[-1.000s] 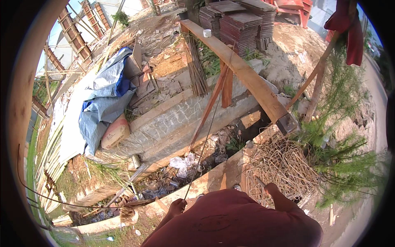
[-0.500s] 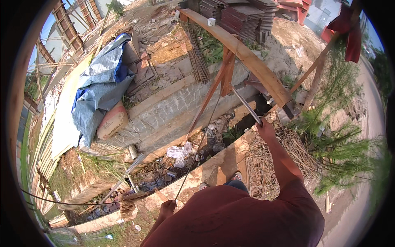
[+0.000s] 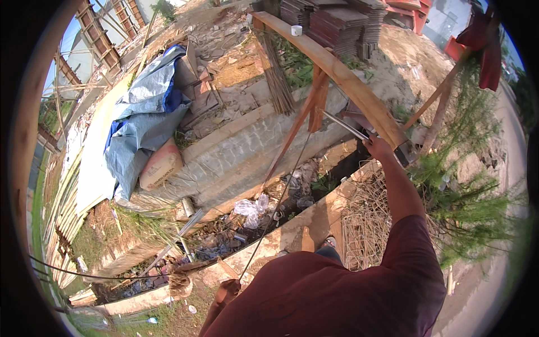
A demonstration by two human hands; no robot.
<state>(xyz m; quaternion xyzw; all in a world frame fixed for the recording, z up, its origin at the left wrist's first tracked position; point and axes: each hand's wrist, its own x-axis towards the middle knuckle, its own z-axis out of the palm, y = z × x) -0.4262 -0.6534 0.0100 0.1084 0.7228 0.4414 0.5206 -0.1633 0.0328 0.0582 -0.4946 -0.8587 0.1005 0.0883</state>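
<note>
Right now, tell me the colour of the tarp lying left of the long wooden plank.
The tarp is blue and grey, seen best in the head view.

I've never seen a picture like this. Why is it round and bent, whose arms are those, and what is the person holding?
The picture comes from a small wide-angle camera worn on a person's head, looking down. That lens bends straight edges near the rim, so the view looks round. The dark red shirt at the bottom is the wearer's own.

The right hand reaches up and grips a thin metal rod beside a long wooden plank that rests on slanted wooden props. The left hand is low, near the shirt, and seems to hold the end of a thin string that runs up toward the plank; its grip is hard to make out.

Below lie a ditch with rubbish, a low brick wall, a blue and grey tarp, a sack, a wire mesh bundle and stacked roof tiles.
</note>
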